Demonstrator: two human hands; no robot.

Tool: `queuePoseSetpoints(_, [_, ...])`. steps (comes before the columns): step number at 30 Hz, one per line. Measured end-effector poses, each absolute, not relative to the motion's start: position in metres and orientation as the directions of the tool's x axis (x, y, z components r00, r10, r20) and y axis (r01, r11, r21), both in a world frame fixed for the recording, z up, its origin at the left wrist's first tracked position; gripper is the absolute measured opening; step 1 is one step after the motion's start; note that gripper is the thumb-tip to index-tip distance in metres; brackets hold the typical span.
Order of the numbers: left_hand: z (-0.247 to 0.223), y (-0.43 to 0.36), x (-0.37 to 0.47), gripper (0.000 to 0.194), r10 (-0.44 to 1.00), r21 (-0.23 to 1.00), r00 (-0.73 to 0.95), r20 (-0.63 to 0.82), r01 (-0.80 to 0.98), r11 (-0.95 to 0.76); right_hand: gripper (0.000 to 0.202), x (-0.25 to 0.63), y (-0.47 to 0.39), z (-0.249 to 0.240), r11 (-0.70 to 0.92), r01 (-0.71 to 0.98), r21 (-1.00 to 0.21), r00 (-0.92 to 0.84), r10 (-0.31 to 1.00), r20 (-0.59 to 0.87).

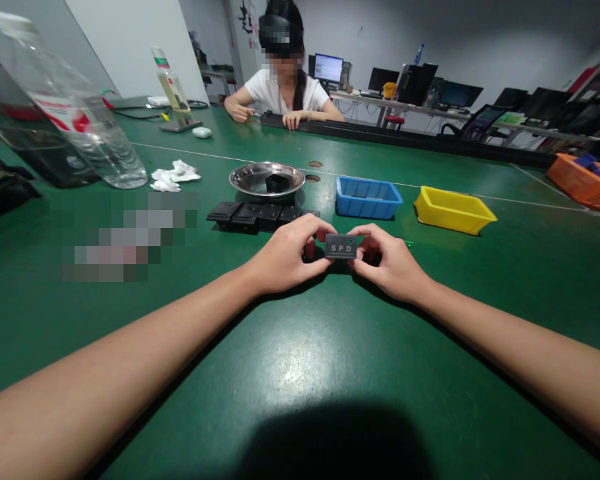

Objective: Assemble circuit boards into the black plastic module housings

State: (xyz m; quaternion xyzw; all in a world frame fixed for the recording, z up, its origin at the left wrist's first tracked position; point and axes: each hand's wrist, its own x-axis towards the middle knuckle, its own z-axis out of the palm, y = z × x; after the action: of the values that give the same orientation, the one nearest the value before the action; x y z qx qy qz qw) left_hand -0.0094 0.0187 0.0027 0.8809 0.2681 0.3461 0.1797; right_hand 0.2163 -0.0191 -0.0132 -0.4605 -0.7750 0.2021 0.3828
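Between my two hands, just above the green table (280,373), is a small dark grey box marked "SPD" (341,247). My left hand (296,255) pinches its left end between thumb and fingers. On the opposite end, the thumb and fingers of my right hand (387,261) close in the same way. Behind my left hand lies a row of black plastic modules (253,215), partly covered by that hand. A shiny metal bowl (240,181) behind the row holds a black block (277,183).
Beyond my right hand stand a blue bin (369,207) and a yellow bin (455,217). An orange basket (583,187) is at the far right. Large bottles (95,133) and crumpled tissue (174,176) occupy the left. A person (286,93) sits across, hands on a long black rail (405,133).
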Motion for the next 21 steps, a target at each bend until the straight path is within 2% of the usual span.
queuePoseSetpoints(21, [0.0032, 0.0181, -0.0101, 0.027, 0.565, 0.463, 0.629, 0.534, 0.342, -0.818, 0.036, 0.2164, -0.0186, -0.0126, 0.484, 0.54, -0.689, -0.283, 0.875, 0.393])
